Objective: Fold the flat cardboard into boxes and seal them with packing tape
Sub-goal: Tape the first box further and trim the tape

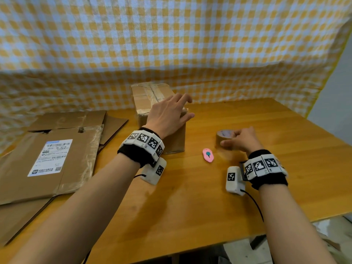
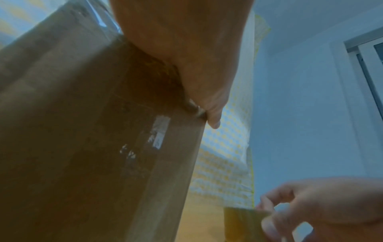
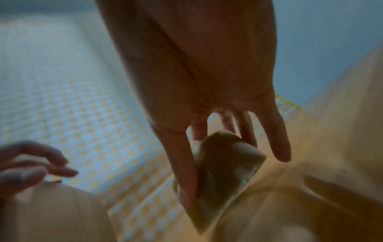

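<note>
While the box [image 1: 152, 103] stands folded near the back of the table [image 1: 190, 206], already crossed with clear tape on top, it is steadied by the left hand [image 1: 167, 113], whose palm lies on the near top edge with the fingers spread and nearly straight, the thumb hooked over the right corner. Nothing is gripped by that hand. To the right of the box, well apart from it, the tape roll [image 1: 223, 139] is held by the right hand [image 1: 242, 140]: the thumb lies along its near side and the fingers curl over the far side. Whether the roll is lifted clear of the table cannot be told. A pink cutter [image 1: 208, 155] lies just in front of the box, between box and roll. More flat cardboard [image 1: 57, 159] is stacked to the left of the box.

The roll should probably be carried to the box with its loose end found first; the box should be kept pressed down so it cannot slide when tape is pulled.
</note>
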A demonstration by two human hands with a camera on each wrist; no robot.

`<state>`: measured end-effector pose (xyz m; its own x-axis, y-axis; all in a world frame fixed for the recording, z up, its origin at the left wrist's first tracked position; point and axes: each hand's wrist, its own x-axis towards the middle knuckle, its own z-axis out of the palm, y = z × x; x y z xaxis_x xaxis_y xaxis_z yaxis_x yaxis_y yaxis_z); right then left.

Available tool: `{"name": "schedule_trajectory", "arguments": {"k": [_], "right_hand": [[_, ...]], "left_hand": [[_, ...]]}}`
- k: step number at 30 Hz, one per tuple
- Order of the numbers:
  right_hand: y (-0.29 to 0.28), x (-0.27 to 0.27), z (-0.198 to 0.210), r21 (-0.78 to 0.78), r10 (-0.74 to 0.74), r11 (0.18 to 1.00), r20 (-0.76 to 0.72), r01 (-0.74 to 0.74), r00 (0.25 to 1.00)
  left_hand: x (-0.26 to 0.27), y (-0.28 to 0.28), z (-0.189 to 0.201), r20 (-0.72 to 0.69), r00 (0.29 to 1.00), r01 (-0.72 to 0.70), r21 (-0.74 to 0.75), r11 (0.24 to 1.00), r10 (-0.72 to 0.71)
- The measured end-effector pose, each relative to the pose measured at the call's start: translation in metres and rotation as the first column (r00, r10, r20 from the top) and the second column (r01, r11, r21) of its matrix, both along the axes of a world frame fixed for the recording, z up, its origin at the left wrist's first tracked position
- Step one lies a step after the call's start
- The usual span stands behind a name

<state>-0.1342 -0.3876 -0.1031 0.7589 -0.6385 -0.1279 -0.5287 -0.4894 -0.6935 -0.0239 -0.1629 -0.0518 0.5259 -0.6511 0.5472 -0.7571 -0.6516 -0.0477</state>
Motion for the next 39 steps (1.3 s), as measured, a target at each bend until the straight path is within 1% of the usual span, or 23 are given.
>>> {"name": "schedule_trajectory", "arguments": {"k": [2,3,4,5,6,7,8,9,10,11,13,15,17,19,21,22,24,27,29,31,33,36,39], "right_hand": [[0.005,0.002,0.001,-0.040,0.022,0.999,-0.125,-0.027,0.992],[0.009,0.003,0.004,-0.066,0.036,0.997,-0.155,-0.047,0.987],[0.013,0.007,0.008,-0.101,0.056,0.992,-0.127,-0.069,0.990],[0.018,0.011,0.013,-0.142,0.102,0.984,-0.029,-0.105,0.994],[0.024,0.016,0.020,-0.168,0.172,0.975,0.135,-0.148,0.976],[0.032,0.020,0.029,-0.154,0.251,0.965,0.333,-0.211,0.909],[0.042,0.024,0.038,-0.108,0.311,0.948,0.511,-0.299,0.802],[0.056,0.026,0.048,-0.046,0.343,0.914,0.616,-0.403,0.709],[0.065,0.031,0.053,-0.005,0.370,0.871,0.665,-0.492,0.649],[0.073,0.035,0.056,-0.002,0.407,0.833,0.680,-0.554,0.610],[0.083,0.043,0.053,-0.038,0.472,0.799,0.659,-0.601,0.586],[0.085,0.045,0.045,-0.042,0.474,0.798,0.660,-0.601,0.583],[0.085,0.047,0.038,-0.023,0.438,0.798,0.709,-0.602,0.553],[0.085,0.049,0.034,-0.001,0.423,0.779,0.740,-0.627,0.524],[0.085,0.053,0.032,0.016,0.419,0.757,0.755,-0.653,0.505],[0.084,0.054,0.029,0.029,0.411,0.748,0.764,-0.663,0.497],[0.081,0.056,0.025,0.050,0.394,0.731,0.783,-0.680,0.481],[0.077,0.061,0.018,0.061,0.382,0.713,0.802,-0.698,0.460],[0.075,0.062,0.016,0.067,0.375,0.714,0.804,-0.697,0.462],[0.074,0.062,0.016,0.070,0.372,0.732,0.793,-0.678,0.483],[0.078,0.060,0.017,0.058,0.381,0.758,0.769,-0.649,0.513],[0.094,0.066,0.018,-0.041,0.402,0.830,0.736,-0.556,0.545],[0.105,0.072,0.018,-0.168,0.430,0.869,0.723,-0.465,0.541]], "left_hand": [[-0.002,0.001,0.003,-0.024,1.000,0.015,-0.014,1.000,-0.016],[-0.002,0.002,0.005,-0.057,0.998,0.023,-0.009,1.000,-0.023],[0.000,0.004,0.007,-0.108,0.993,0.039,-0.001,0.999,-0.039],[0.002,0.006,0.011,-0.179,0.981,0.073,-0.005,0.997,-0.073],[0.003,0.009,0.015,-0.263,0.956,0.123,-0.032,0.992,-0.128],[0.003,0.012,0.020,-0.342,0.921,0.173,-0.077,0.982,-0.189],[0.003,0.016,0.025,-0.393,0.889,0.207,-0.117,0.971,-0.236],[0.003,0.022,0.029,-0.412,0.875,0.218,-0.135,0.967,-0.255],[0.002,0.028,0.032,-0.406,0.879,0.211,-0.139,0.968,-0.250],[0.003,0.035,0.034,-0.390,0.890,0.193,-0.149,0.970,-0.237],[0.009,0.057,0.029,-0.375,0.903,0.136,-0.211,0.968,-0.209],[0.017,0.080,0.015,-0.377,0.903,0.089,-0.308,0.947,-0.207],[0.022,0.098,-0.003,-0.389,0.881,0.060,-0.470,0.880,-0.268],[0.021,0.105,-0.019,-0.421,0.817,0.017,-0.666,0.745,-0.395],[0.020,0.107,-0.028,-0.432,0.745,-0.022,-0.777,0.629,-0.508],[0.019,0.107,-0.031,-0.429,0.727,-0.026,-0.797,0.603,-0.536],[0.019,0.109,-0.037,-0.434,0.705,-0.037,-0.813,0.581,-0.561],[0.024,0.114,-0.046,-0.446,0.657,-0.089,-0.846,0.525,-0.608],[0.027,0.116,-0.049,-0.446,0.629,-0.095,-0.857,0.506,-0.637],[0.028,0.118,-0.047,-0.442,0.642,-0.086,-0.854,0.513,-0.627],[0.026,0.117,-0.043,-0.423,0.685,-0.073,-0.850,0.521,-0.593],[0.016,0.107,-0.038,-0.392,0.791,-0.065,-0.817,0.573,-0.469],[0.006,0.089,-0.039,-0.308,0.911,-0.072,-0.773,0.630,-0.274]]}}
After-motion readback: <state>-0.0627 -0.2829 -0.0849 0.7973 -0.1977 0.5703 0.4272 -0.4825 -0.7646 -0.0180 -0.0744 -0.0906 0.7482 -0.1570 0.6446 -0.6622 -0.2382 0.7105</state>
